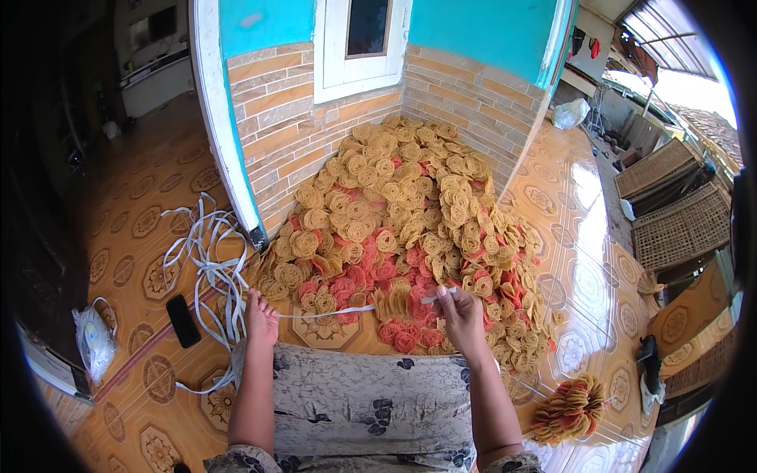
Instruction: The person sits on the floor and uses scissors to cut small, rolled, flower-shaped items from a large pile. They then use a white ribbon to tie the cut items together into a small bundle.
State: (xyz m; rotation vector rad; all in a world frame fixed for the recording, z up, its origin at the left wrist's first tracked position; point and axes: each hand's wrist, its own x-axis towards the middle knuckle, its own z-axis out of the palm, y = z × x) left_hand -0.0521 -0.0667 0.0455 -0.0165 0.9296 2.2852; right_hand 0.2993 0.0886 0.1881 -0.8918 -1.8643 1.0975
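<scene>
Between my two hands a thin white strip (323, 315) is stretched, with a short row of round, lacy discs (392, 303) threaded on it, tan ones and red ones side by side. These look like dried crackers. My left hand (262, 317) is closed round the strip, near a loose tangle of white strips (214, 260) on the floor. On the other side of the row, my right hand (463, 317) pinches the strip's pale end between thumb and finger. Just beyond both hands rises a large heap of tan and red discs (394, 189).
The heap leans into a corner of brick-patterned wall (272, 98). A black phone (183, 321) and a clear plastic bag (94, 343) lie at left. A finished-looking bundle of strung discs (571, 410) rests at lower right. Woven racks (682, 225) stand far right.
</scene>
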